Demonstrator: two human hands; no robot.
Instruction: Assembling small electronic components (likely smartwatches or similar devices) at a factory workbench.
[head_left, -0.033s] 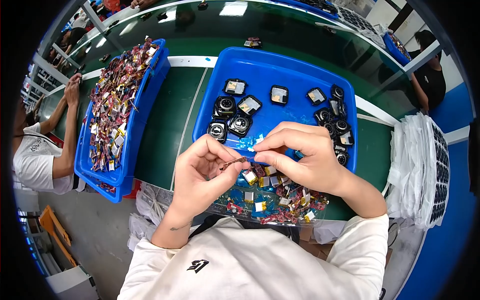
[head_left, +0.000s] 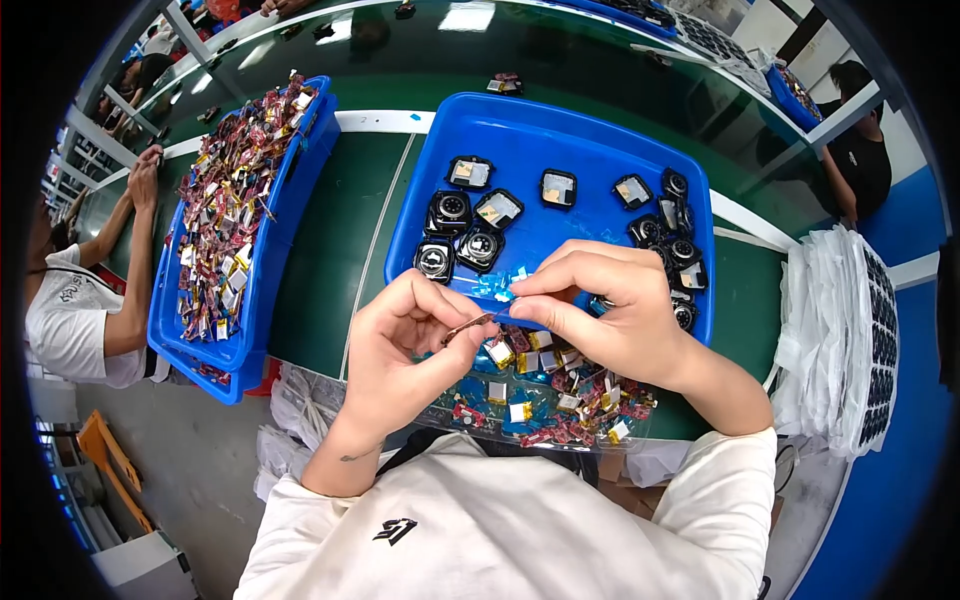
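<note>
In front of me, my left hand (head_left: 395,350) pinches a small reddish circuit board (head_left: 466,328) by its edges between thumb and fingers. My right hand (head_left: 625,315), thumb and forefinger together, is just right of the board; what it grips is too small to make out. Bits of blue film (head_left: 497,288) lie in the tray by its fingertips. Both hands hover over the near side of a blue tray (head_left: 560,110) with black watch cases (head_left: 482,248) along its left and right. Beneath them is a pile of red boards with silver-and-yellow battery cells (head_left: 520,412).
To the left, a stacked blue bin (head_left: 318,140) is heaped with similar boards (head_left: 230,210). A green conveyor (head_left: 400,65) with scattered parts runs beyond. White-wrapped black trays (head_left: 835,340) are stacked on the right. Co-workers sit at far left and far right.
</note>
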